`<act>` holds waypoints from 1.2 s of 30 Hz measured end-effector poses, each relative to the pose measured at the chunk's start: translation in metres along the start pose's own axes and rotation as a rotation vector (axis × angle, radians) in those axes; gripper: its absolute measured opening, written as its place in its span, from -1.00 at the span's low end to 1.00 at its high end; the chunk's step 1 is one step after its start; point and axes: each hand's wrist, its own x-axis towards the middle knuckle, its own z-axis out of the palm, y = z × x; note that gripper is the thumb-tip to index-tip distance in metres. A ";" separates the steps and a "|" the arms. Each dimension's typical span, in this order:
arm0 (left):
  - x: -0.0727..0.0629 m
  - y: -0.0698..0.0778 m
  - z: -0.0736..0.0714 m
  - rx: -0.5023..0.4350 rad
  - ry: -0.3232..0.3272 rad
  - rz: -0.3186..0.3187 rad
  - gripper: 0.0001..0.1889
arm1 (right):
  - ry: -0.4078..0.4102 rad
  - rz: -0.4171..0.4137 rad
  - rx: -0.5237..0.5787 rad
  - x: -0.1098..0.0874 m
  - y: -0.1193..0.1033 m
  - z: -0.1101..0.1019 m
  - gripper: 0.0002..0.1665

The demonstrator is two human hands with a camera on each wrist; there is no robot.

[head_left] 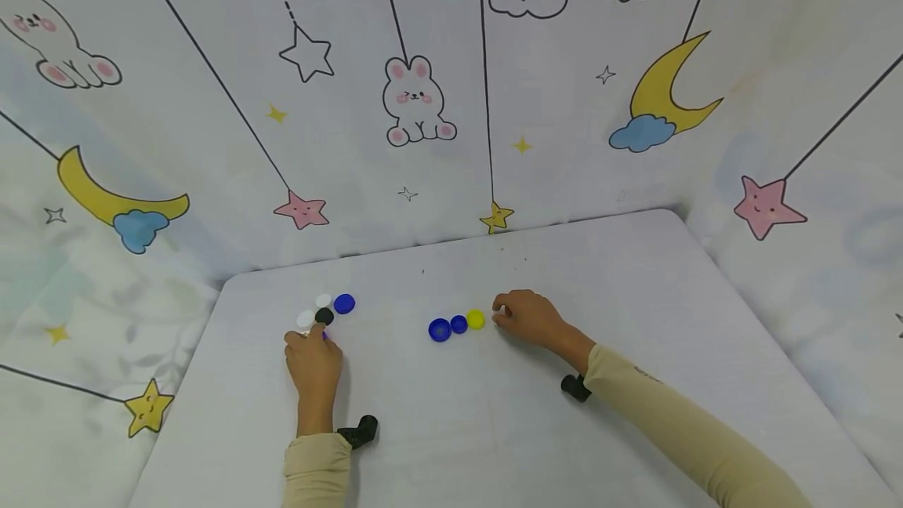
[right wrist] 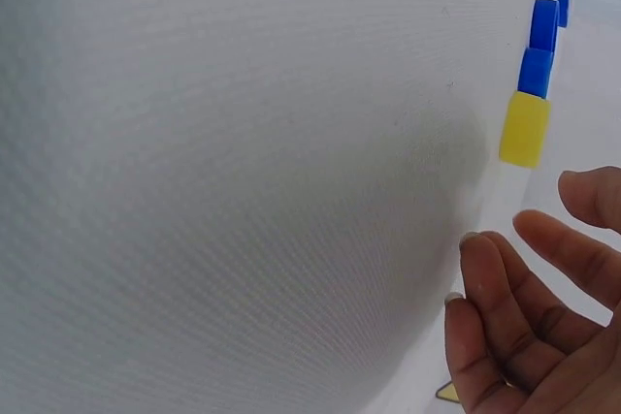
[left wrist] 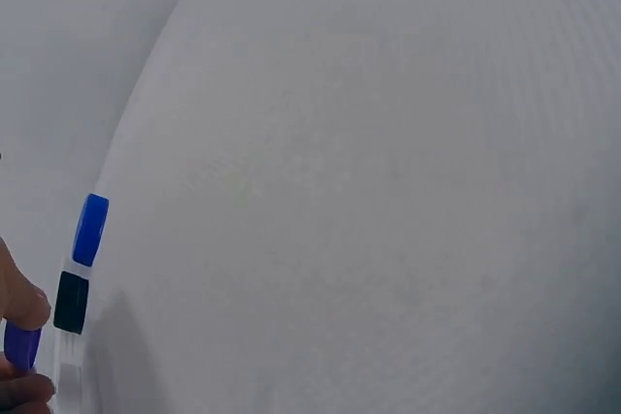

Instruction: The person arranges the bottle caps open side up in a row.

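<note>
My left hand pinches a purple bottle cap between thumb and fingers, close by a group of caps on the table's left. In that group lie a black cap, a blue cap and white caps, one of them a white cap beside the fingers. To the right, a large blue cap, a smaller blue cap and a yellow cap sit in a row. Just right of the yellow cap is my right hand, fingers loosely bent with nothing between them.
The caps lie on a white table with a rounded far corner. Behind and beside it hangs a printed backdrop with rabbits, stars and moons. A black wrist mount sticks out from the left sleeve.
</note>
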 end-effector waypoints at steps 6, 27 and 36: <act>0.001 0.008 -0.004 -0.037 0.077 0.061 -0.76 | -0.012 0.017 -0.004 0.000 -0.001 -0.001 -0.77; -0.002 0.030 -0.013 -0.105 0.032 0.074 -0.69 | 0.011 -0.036 0.000 -0.001 -0.008 -0.005 -0.77; -0.008 0.045 -0.006 -0.115 -0.059 0.093 -0.67 | 0.003 -0.044 0.018 -0.001 -0.011 -0.006 -0.78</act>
